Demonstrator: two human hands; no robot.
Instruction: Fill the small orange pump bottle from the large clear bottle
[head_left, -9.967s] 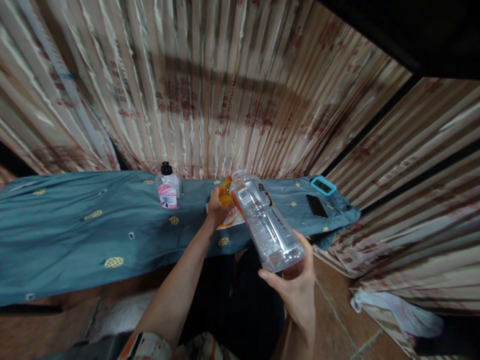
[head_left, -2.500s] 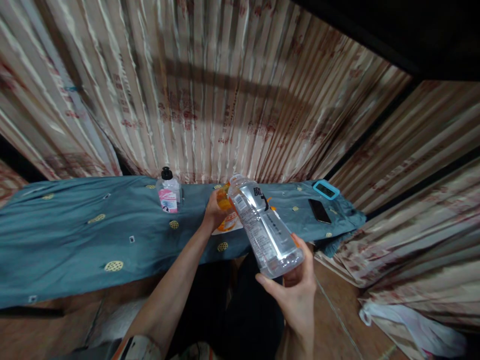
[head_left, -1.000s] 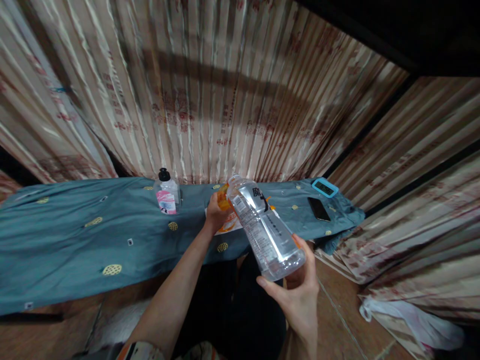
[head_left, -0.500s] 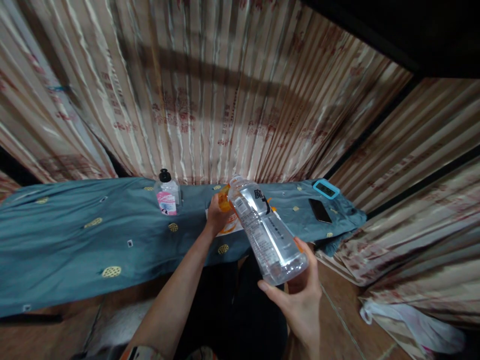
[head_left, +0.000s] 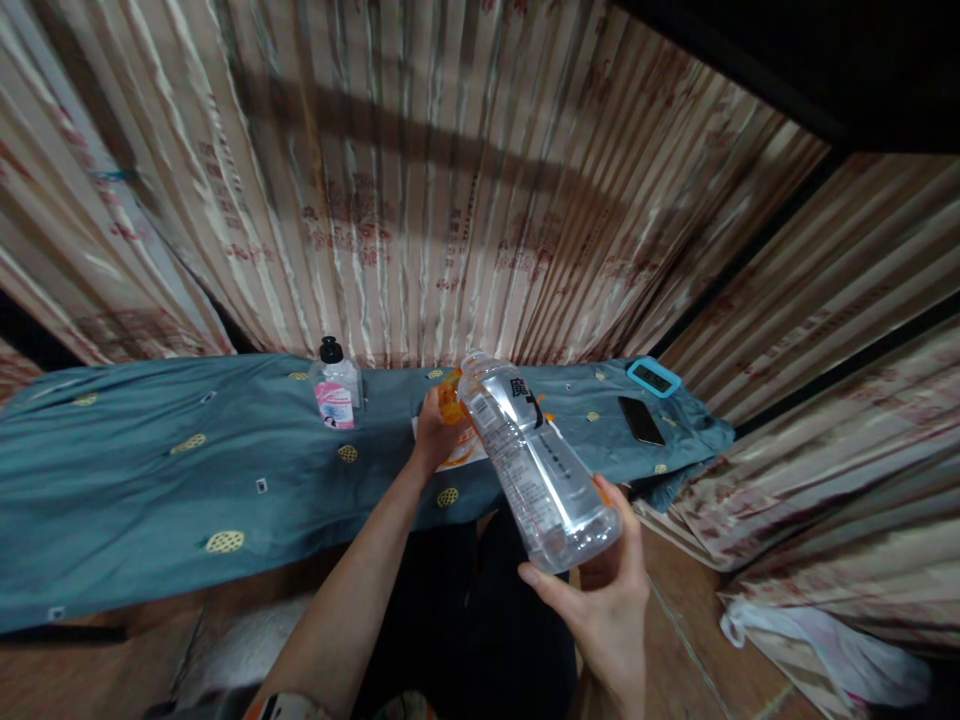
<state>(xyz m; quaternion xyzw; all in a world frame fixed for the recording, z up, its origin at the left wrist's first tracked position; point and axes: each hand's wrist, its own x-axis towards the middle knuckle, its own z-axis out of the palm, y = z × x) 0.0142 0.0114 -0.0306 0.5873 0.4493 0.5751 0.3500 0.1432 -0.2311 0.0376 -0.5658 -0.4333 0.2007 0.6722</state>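
My right hand (head_left: 604,590) grips the base of a large clear plastic bottle (head_left: 532,455), tilted with its open mouth pointing away and down toward a small orange container (head_left: 450,397). My left hand (head_left: 433,432) holds that orange container over a white and orange sheet (head_left: 461,455) on the blue-green cloth (head_left: 150,470). The clear bottle has a white printed label and a little liquid in it. Whether liquid is flowing I cannot tell.
A small bottle (head_left: 335,385) with a pink label and black cap stands on the cloth to the left. A black phone (head_left: 641,420) and a turquoise-framed device (head_left: 654,377) lie at the right end. Striped curtains (head_left: 420,200) hang behind. A white bag (head_left: 825,645) lies on the floor at right.
Almost nothing differs: both hands keep their hold, and the clear bottle's base has sunk slightly lower and to the right.
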